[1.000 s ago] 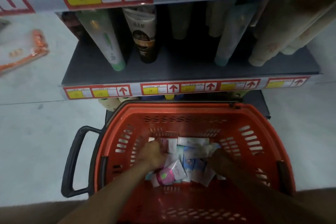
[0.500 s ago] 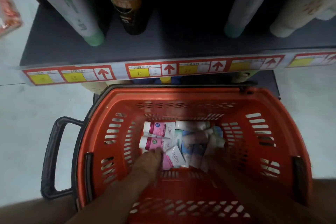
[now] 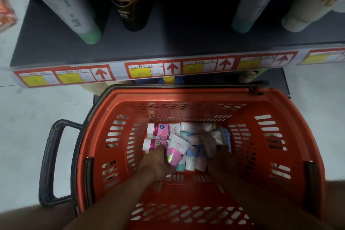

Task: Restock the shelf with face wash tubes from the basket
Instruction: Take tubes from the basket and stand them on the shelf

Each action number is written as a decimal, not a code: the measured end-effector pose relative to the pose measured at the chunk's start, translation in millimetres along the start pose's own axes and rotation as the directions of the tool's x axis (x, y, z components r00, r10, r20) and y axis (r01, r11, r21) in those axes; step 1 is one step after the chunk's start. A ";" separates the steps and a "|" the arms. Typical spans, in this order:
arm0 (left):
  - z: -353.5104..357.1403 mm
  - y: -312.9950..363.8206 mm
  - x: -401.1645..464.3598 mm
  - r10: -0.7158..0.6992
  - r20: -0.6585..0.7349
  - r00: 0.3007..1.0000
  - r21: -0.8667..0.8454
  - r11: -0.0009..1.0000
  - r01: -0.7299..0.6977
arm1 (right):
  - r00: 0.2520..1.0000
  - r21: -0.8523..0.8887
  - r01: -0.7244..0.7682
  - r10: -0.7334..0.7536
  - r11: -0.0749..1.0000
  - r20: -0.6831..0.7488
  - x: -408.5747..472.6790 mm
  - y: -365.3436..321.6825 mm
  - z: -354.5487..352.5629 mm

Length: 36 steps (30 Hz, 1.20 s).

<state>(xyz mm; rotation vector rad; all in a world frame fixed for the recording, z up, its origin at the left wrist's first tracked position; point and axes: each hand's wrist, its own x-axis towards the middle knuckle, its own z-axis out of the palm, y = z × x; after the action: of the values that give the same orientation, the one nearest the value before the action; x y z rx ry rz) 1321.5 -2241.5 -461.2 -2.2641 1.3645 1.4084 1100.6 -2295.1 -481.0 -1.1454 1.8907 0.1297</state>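
An orange basket sits on the floor below the dark shelf. Several face wash tubes lie in its bottom: two pink-and-white ones at the left, white and blue ones in the middle. My left hand grips a pink Softto tube, which is tilted up out of the pile. My right hand rests on the white and blue tubes, fingers bent over them; whether it grips one is hidden.
Tall tubes stand on the shelf: a white one with a green cap, a black one, pale ones at the right. Red and yellow price labels line the shelf edge. A black basket handle sticks out left. Pale floor on both sides.
The view dropped toward the basket. My left hand closed on a pink tube and tilted it up. My right hand shifted further into the pile.
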 end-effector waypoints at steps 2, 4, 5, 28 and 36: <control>-2.4 1.9 -0.9 -0.017 0.016 1.000 -0.075 0.997 0.018 | 0.997 0.043 0.061 -0.064 0.997 0.052 -0.3 0.8 -3.8; -5.1 4.8 -2.4 -0.028 0.034 0.999 -0.129 0.991 0.032 | 0.995 -0.018 0.097 -0.097 0.995 0.018 -0.3 0.9 -10.1; -6.7 6.5 -3.4 -0.032 0.036 0.999 -0.155 0.987 0.037 | 0.993 -0.032 0.119 -0.119 0.992 0.017 -1.8 -1.1 -14.8; -91.5 87.4 -138.7 -0.003 -0.516 0.857 -0.424 0.869 -0.253 | 0.908 0.385 0.374 -0.417 0.844 0.032 -122.8 -68.4 -108.7; -132.4 121.5 -210.5 0.089 -0.693 0.715 -0.346 0.829 -0.439 | 0.833 0.629 0.449 -0.553 0.635 -0.037 -181.4 -95.9 -170.2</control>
<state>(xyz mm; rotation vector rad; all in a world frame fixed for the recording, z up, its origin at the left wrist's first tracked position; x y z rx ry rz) 1283.8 -2252.7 -187.2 -3.2408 1.7479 1.1616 1096.0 -2313.8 -215.1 -1.0993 1.2383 -0.6603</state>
